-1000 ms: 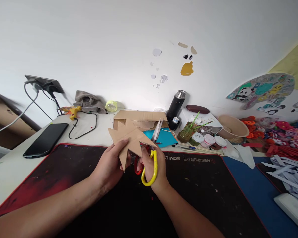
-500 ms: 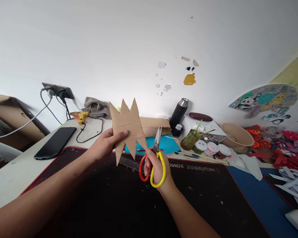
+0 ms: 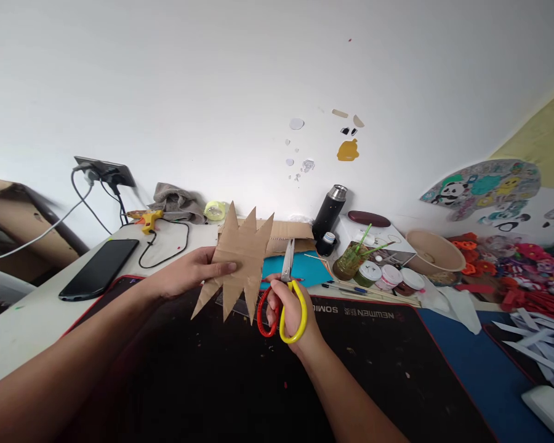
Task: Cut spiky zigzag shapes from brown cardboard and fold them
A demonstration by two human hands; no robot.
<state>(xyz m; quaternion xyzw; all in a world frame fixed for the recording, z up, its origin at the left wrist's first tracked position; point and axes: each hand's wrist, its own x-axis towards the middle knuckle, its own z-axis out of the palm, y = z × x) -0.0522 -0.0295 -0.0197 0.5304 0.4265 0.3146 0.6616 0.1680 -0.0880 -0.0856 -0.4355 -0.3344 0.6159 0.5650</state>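
Note:
My left hand [image 3: 194, 271] grips the left side of a flat brown cardboard cutout [image 3: 242, 252], thumb on its near face. Pointed spikes run along the cutout's top and bottom edges. My right hand [image 3: 293, 307] holds scissors [image 3: 293, 312] with one red and one yellow handle loop. Their blades point up, almost closed, just right of the cardboard and apart from it. Both hands are raised over a black desk mat [image 3: 203, 381]. Behind the cutout lie a blue sheet [image 3: 300, 269] and another cardboard piece [image 3: 289, 230], both partly hidden.
A phone [image 3: 99, 269] and a yellow glue gun [image 3: 146, 220] lie at the left. On the right are a black thermos [image 3: 330, 208], a jar with green-handled brushes [image 3: 347, 266], paint pots [image 3: 368, 273], a beige bowl [image 3: 436, 251] and white paper strips [image 3: 542, 344].
My left hand has turned the cutout and shifted it slightly lower, away from my right hand's fingers. The scissors have stayed nearly in place, in my right hand.

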